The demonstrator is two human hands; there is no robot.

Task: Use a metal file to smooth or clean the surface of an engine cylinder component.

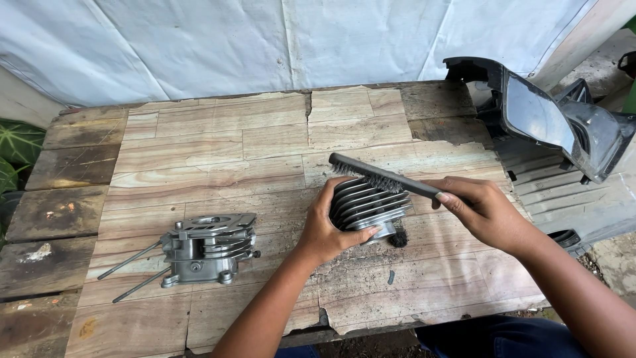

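Note:
My left hand (326,229) grips a grey finned metal engine cylinder (368,204), tilted on the wooden table (218,152) right of centre. My right hand (482,209) holds the handle of a dark wire brush (381,175). The brush bristles rest on the upper fins of the cylinder. A small dark clump of dirt (398,238) lies on the table just under the cylinder.
A grey cylinder head (205,248) with two long studs lies at the table's front left. Black plastic motorcycle body panels (563,126) lean off the right edge. A white tarp (265,40) hangs behind. Green leaves (13,152) show far left.

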